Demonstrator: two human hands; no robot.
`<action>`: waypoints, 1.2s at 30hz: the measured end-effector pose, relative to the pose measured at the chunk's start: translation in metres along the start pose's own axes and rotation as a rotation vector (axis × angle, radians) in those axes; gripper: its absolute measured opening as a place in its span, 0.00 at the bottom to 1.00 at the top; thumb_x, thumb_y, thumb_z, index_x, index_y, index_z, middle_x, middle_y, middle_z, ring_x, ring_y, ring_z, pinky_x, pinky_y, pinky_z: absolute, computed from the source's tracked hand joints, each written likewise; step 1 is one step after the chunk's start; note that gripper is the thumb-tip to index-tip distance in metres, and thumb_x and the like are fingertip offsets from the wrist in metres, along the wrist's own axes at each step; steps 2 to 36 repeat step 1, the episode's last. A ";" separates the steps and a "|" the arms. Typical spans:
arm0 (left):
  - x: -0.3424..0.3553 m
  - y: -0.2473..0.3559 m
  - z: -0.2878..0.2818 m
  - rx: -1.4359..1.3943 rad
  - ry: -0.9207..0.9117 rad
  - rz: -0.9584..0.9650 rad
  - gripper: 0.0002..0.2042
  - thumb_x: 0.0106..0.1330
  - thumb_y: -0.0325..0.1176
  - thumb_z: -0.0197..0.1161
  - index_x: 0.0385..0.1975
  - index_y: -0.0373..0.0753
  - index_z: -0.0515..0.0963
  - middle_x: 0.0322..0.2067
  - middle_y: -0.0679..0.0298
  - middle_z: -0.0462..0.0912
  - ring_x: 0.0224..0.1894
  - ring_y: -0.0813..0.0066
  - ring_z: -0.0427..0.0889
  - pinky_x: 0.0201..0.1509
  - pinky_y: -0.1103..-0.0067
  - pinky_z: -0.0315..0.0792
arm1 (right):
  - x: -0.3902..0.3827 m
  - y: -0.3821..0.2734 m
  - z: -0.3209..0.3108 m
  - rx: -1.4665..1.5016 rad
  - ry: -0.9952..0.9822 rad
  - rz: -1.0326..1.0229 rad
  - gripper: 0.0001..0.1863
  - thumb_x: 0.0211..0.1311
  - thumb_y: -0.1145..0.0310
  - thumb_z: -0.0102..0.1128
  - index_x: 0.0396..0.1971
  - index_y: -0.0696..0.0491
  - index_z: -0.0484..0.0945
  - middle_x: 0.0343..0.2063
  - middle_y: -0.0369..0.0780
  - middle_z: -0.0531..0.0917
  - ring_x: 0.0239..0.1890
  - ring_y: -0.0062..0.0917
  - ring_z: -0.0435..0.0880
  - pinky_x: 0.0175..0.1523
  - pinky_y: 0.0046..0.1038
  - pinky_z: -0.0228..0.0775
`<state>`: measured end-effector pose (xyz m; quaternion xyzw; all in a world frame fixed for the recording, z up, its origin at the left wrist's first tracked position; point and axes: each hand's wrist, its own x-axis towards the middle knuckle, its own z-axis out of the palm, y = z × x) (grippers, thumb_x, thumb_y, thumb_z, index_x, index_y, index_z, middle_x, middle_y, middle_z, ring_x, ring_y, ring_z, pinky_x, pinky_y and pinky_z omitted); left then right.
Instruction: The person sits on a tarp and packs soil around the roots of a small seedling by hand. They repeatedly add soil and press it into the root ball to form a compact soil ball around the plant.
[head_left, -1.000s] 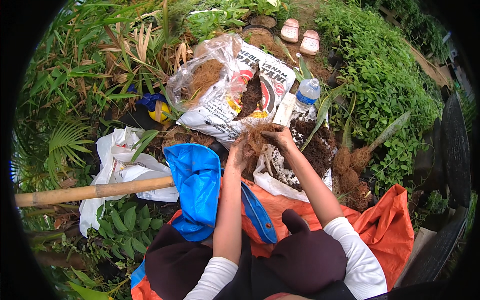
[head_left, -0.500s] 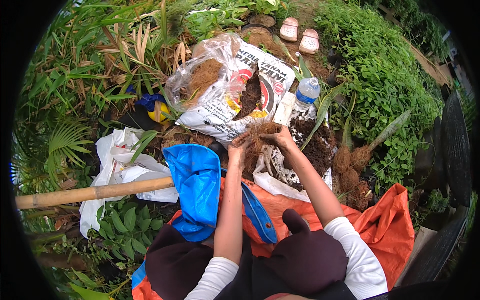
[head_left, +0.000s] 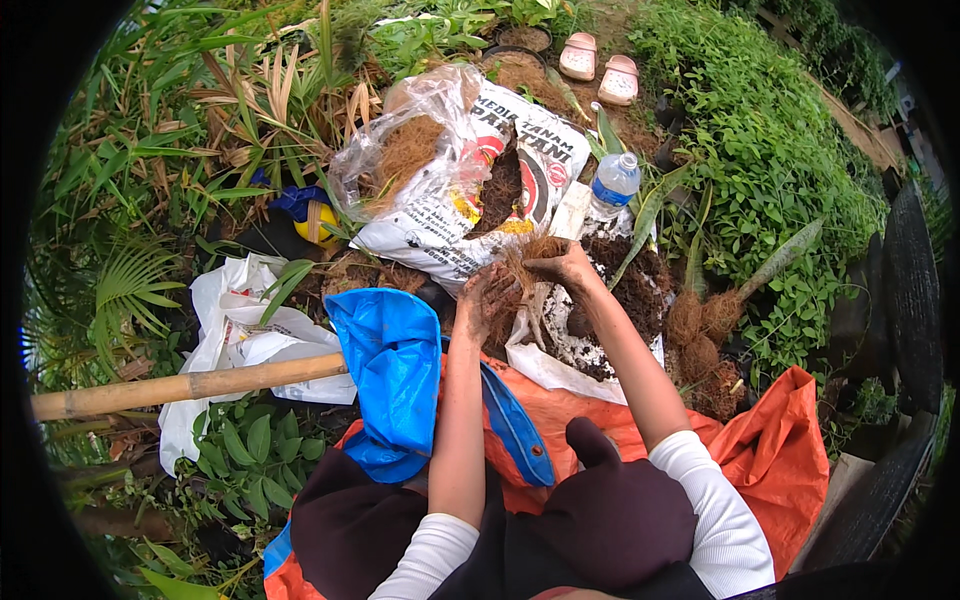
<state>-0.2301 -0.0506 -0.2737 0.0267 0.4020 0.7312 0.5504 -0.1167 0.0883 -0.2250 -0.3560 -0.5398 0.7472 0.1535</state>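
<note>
A shaggy tuft of brown coconut fibre is between my two soil-stained hands, in front of the opened white bag of planting soil. My left hand cups the tuft from the left, palm turned partly up. From the right, my right hand grips it between thumb and fingers. Some of the fingertips are hidden by the fibre. Dark soil lies on a white sack just right of my hands. More coconut fibre fills a clear plastic bag resting on the soil bag.
A water bottle stands beyond my right hand. Fibre-wrapped plants lie to the right. An orange tarp with a blue side spreads before me; a bamboo pole reaches in from the left. Pink clogs sit at the back.
My left hand has turned its palm more upward and lowered slightly. The fibre tuft has shifted up and its hanging part looks shorter. My right hand has moved slightly.
</note>
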 end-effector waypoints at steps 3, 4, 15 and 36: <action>0.000 0.000 0.000 0.000 0.000 -0.001 0.20 0.57 0.41 0.56 0.46 0.36 0.67 0.42 0.61 0.73 0.44 0.70 0.74 0.47 0.73 0.71 | 0.000 -0.003 0.001 0.011 -0.026 0.013 0.11 0.41 0.76 0.65 0.28 0.58 0.77 0.24 0.35 0.79 0.24 0.17 0.76 0.31 0.19 0.69; 0.000 0.000 0.000 0.000 0.000 -0.001 0.20 0.57 0.41 0.56 0.46 0.36 0.67 0.42 0.61 0.73 0.44 0.70 0.74 0.47 0.73 0.71 | 0.000 -0.003 0.001 0.011 -0.026 0.013 0.11 0.41 0.76 0.65 0.28 0.58 0.77 0.24 0.35 0.79 0.24 0.17 0.76 0.31 0.19 0.69; 0.000 0.000 0.000 0.000 0.000 -0.001 0.20 0.57 0.41 0.56 0.46 0.36 0.67 0.42 0.61 0.73 0.44 0.70 0.74 0.47 0.73 0.71 | 0.000 -0.003 0.001 0.011 -0.026 0.013 0.11 0.41 0.76 0.65 0.28 0.58 0.77 0.24 0.35 0.79 0.24 0.17 0.76 0.31 0.19 0.69; 0.000 0.000 0.000 0.000 0.000 -0.001 0.20 0.57 0.41 0.56 0.46 0.36 0.67 0.42 0.61 0.73 0.44 0.70 0.74 0.47 0.73 0.71 | 0.000 -0.003 0.001 0.011 -0.026 0.013 0.11 0.41 0.76 0.65 0.28 0.58 0.77 0.24 0.35 0.79 0.24 0.17 0.76 0.31 0.19 0.69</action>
